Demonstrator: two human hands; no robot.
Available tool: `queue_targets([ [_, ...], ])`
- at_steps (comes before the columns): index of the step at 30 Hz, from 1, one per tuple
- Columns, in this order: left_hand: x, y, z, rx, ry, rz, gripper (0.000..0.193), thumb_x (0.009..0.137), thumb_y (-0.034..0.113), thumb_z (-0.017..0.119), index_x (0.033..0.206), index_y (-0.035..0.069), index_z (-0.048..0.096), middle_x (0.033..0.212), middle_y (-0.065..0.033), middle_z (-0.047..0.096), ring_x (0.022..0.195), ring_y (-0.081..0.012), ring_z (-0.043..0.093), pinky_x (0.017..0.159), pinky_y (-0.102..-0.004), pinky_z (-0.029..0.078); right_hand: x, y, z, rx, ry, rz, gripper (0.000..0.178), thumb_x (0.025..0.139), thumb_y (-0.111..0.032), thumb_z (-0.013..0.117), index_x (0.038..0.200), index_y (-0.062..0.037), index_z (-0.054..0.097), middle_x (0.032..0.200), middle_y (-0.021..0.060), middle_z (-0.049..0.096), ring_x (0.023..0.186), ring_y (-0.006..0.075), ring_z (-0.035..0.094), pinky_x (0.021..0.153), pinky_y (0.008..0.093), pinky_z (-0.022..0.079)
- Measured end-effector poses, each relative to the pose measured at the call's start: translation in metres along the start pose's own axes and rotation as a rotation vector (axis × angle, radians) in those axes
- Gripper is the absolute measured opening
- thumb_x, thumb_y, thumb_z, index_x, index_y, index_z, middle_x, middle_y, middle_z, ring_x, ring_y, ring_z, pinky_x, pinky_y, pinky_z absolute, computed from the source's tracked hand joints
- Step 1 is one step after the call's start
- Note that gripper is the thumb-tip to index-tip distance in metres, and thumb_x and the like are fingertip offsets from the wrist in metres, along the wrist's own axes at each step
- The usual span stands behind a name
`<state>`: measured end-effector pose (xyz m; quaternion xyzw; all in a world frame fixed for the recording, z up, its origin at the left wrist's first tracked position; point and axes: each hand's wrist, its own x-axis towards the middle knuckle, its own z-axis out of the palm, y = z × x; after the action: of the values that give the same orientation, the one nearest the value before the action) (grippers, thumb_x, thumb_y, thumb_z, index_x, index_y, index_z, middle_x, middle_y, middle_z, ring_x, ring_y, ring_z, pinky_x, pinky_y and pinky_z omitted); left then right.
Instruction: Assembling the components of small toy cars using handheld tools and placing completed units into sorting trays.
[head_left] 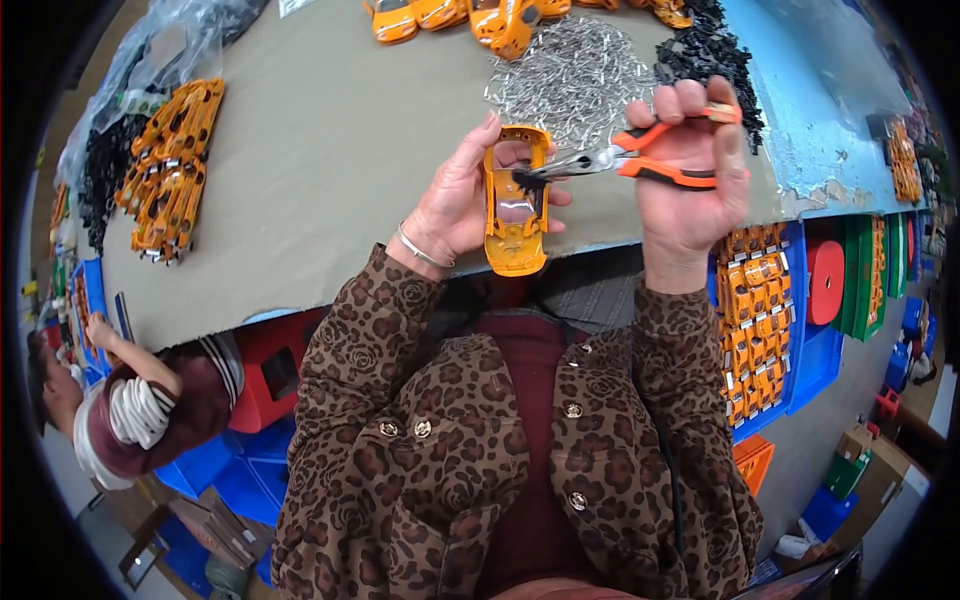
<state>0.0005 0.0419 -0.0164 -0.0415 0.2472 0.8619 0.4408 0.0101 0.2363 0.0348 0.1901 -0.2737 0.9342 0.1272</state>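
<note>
An orange toy car body (517,256) is gripped in my left hand (455,190), its hollow underside turned up toward me. My right hand (690,190) is wrapped around the orange-and-black handles of needle-nose pliers (600,160). The pliers' jaws reach over the car body from the right. At their tips is a small black part (528,181), inside the shell; whether it is seated there I cannot tell. Just beyond my hands lies a heap of small clear and silvery pieces (570,75).
Orange car bodies (495,22) lie at the table's far edge, beside a pile of black parts (708,50). More car bodies (175,170) are stacked at the left. A blue crate (797,300) of cars stands at right, below the table. Another person (150,400) works at the left.
</note>
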Motion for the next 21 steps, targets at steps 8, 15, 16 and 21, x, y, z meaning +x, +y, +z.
queue_targets([
  [8, -0.016, 0.000, -0.009, 0.001, 0.051, 0.095, 0.066, 0.091, 0.056, 0.036, 0.127, 0.002, 0.045, 0.115, -0.0165, 0.055, 0.101, -0.0381, 0.057, 0.084, -0.0563, 0.047, -0.013, 0.030, -0.001, -0.101, -0.160, 0.083, 0.036, 0.089, -0.016, 0.052, 0.122, -0.0032, 0.044, 0.097, 0.0073, 0.048, 0.085, 0.0179, 0.045, 0.076, 0.0362, 0.041],
  [15, -0.015, 0.002, -0.013, -0.068, -0.078, 0.080, 0.056, 0.091, 0.049, 0.040, 0.121, 0.002, 0.047, 0.112, -0.0132, 0.057, 0.098, -0.0379, 0.059, 0.082, -0.0562, 0.049, -0.011, 0.042, 0.021, -0.219, -0.238, 0.139, 0.040, 0.090, -0.018, 0.050, 0.126, -0.0024, 0.042, 0.098, 0.0070, 0.046, 0.084, 0.0167, 0.041, 0.074, 0.0335, 0.038],
  [16, -0.015, 0.002, -0.014, -0.069, -0.076, 0.079, 0.056, 0.091, 0.049, 0.040, 0.121, 0.002, 0.047, 0.112, -0.0132, 0.057, 0.098, -0.0379, 0.059, 0.082, -0.0562, 0.049, -0.011, 0.044, 0.022, -0.210, -0.245, 0.147, 0.040, 0.090, -0.018, 0.051, 0.126, -0.0018, 0.042, 0.098, 0.0071, 0.046, 0.085, 0.0167, 0.041, 0.074, 0.0334, 0.038],
  [21, -0.014, 0.001, -0.016, -0.045, -0.059, 0.147, 0.054, 0.091, 0.046, 0.041, 0.122, 0.002, 0.047, 0.113, -0.0129, 0.056, 0.096, -0.0335, 0.060, 0.082, -0.0588, 0.048, -0.008, 0.044, 0.021, -0.297, -0.246, 0.156, 0.041, 0.090, -0.017, 0.052, 0.126, 0.0001, 0.041, 0.098, 0.0075, 0.046, 0.085, 0.0167, 0.042, 0.075, 0.0328, 0.039],
])
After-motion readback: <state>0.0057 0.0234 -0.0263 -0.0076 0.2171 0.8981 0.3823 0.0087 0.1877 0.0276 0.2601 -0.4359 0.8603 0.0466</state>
